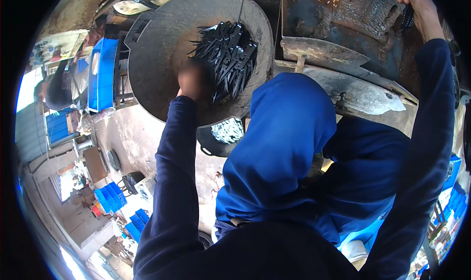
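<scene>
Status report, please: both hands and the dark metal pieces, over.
Left hand in the round pan, touching the pile of dark metal blanks. Right hand raised at top right, gripping a dark handle. Blue cloth hides the area below.

Blue plastic crates (102, 74) stand at upper left of the frame, more blue crates (112, 197) stacked at lower left. A small dark pan of pale metal pieces (223, 135) sits at centre. Grey concrete floor (130, 138) beneath.

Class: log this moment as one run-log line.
left hand: on dark blades in round pan | right hand: gripping dark handle
</scene>
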`<action>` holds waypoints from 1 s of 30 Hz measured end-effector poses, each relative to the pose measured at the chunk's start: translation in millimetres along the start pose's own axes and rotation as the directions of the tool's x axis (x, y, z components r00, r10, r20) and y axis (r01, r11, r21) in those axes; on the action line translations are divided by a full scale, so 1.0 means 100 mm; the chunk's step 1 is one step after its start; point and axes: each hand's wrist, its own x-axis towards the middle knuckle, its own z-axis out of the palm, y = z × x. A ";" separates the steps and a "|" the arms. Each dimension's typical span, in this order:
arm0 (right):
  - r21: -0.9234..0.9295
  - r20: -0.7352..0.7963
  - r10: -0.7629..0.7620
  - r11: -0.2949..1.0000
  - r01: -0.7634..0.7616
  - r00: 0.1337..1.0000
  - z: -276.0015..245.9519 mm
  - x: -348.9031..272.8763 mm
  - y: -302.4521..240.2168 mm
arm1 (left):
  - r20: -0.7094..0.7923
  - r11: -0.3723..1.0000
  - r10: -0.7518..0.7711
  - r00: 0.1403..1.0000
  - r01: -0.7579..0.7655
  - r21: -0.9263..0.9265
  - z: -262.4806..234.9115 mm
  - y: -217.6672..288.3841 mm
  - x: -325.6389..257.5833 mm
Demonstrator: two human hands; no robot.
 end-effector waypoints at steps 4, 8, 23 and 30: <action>0.007 -0.038 -0.029 1.000 0.029 0.999 0.11 -0.16 -0.10 | -0.147 0.989 -0.088 0.985 0.068 -0.134 -0.08 0.02 0.03; 0.029 -0.095 -0.046 0.998 0.049 0.994 0.14 -0.27 -0.12 | -0.155 0.970 -0.091 0.984 0.052 -0.236 -0.18 0.13 -0.13; -0.039 -0.109 -0.012 0.999 0.008 0.994 0.04 -0.04 0.05 | 0.221 0.743 0.539 0.813 -0.336 -0.579 0.05 1.08 -1.68; 0.016 -0.094 -0.022 1.000 0.024 0.995 0.05 -0.04 0.07 | 0.468 0.818 0.550 0.692 -0.332 -0.470 0.36 1.45 -2.20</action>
